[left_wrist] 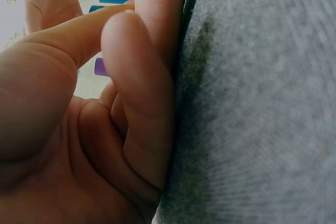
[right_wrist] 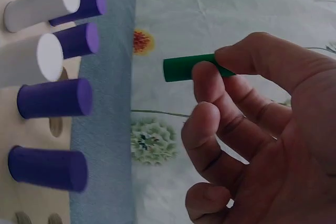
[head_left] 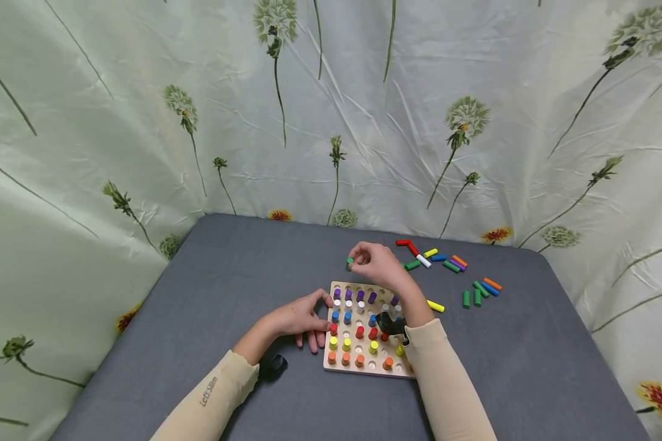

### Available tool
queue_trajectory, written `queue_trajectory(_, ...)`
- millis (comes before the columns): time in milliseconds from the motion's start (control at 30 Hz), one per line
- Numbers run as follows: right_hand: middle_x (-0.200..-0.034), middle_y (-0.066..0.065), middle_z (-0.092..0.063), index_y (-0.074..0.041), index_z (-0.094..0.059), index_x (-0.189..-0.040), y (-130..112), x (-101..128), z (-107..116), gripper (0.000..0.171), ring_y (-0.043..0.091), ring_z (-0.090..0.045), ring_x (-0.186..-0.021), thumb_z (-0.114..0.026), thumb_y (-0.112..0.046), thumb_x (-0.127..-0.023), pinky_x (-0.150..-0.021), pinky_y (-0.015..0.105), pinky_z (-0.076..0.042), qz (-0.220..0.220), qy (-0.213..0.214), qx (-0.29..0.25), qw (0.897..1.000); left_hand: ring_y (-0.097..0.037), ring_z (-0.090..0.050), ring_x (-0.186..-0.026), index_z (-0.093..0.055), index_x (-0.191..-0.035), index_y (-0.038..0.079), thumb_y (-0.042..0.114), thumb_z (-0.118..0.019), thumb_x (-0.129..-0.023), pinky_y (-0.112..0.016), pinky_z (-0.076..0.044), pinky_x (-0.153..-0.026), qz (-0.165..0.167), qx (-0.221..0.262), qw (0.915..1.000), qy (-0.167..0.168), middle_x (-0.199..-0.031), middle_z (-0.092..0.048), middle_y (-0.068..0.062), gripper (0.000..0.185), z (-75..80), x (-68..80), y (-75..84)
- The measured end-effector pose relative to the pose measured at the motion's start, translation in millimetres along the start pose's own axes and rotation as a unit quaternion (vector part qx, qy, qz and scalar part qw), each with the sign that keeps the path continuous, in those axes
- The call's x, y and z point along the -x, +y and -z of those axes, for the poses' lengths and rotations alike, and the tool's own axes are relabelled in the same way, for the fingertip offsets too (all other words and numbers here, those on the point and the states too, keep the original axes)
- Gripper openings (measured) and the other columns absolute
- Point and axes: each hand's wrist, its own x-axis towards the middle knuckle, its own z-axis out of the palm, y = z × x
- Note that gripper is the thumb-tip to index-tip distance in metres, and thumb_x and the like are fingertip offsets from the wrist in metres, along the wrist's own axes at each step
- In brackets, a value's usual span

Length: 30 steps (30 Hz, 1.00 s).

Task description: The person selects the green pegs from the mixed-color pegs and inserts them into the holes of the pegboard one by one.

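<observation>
A wooden peg board [head_left: 385, 373] lies on the grey table, with purple, white, blue, red, yellow and orange pegs standing in rows. My right hand [head_left: 376, 262] hovers above the board's far edge and pinches a green peg [head_left: 350, 263] [right_wrist: 181, 68] between thumb and forefinger. In the right wrist view the purple pegs [right_wrist: 55, 98] and white pegs [right_wrist: 50, 57] stand close by. My left hand [head_left: 300, 318] rests on the table [left_wrist: 252, 108] against the board's left edge, fingers loosely bent and holding nothing.
Several loose pegs [head_left: 452, 264] in red, white, yellow, green, orange, blue and purple lie scattered on the table [head_left: 198, 288] beyond and right of the board. One yellow peg [head_left: 435, 305] lies beside the right wrist. A flower-printed curtain [head_left: 331, 110] encloses the table.
</observation>
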Motion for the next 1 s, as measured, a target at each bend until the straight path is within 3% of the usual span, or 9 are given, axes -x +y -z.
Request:
queue_trajectory(400,-0.098,0.008,-0.074,-0.008,-0.071,-0.112,3.8,-11.7,-16.0,0.013,0.017,-0.063,-0.077,-0.068,-0.010,-0.099,-0.067,0.028,-0.047,-0.019,-0.084,0.028,0.996,-0.014,-0.071,-0.054,-0.043,-0.132,0.017,0.017,-0.066,-0.104,-0.025,-0.047,-0.041,-0.011,0.003,0.9999,-0.003,-0.075,-0.078,-0.009,0.036,1.2,0.3,2.2)
queue_trajectory(600,-0.095,0.006,-0.074,-0.009,-0.072,-0.111,6.5,-13.7,-23.1,0.014,0.015,-0.062,-0.071,-0.068,-0.009,-0.098,-0.063,0.028,-0.046,-0.020,-0.092,0.045,0.995,-0.014,-0.071,-0.054,-0.043,-0.132,0.018,0.018,-0.066,-0.105,-0.025,-0.047,-0.041,-0.009,0.004,0.9999,-0.004,-0.075,-0.078,-0.009,0.036,1.2,0.5,2.3)
queue_trajectory(1000,-0.097,0.005,-0.075,-0.010,-0.074,-0.111,9.3,-15.9,-31.3,0.012,0.015,-0.065,-0.073,-0.070,-0.008,-0.099,-0.069,0.029,-0.051,-0.027,-0.101,0.075,0.992,-0.013,-0.071,-0.053,-0.043,-0.132,0.017,0.016,-0.065,-0.104,-0.024,-0.046,-0.041,-0.008,0.008,0.9999,-0.002,-0.074,-0.078,-0.008,0.036,-0.3,1.2,0.4)
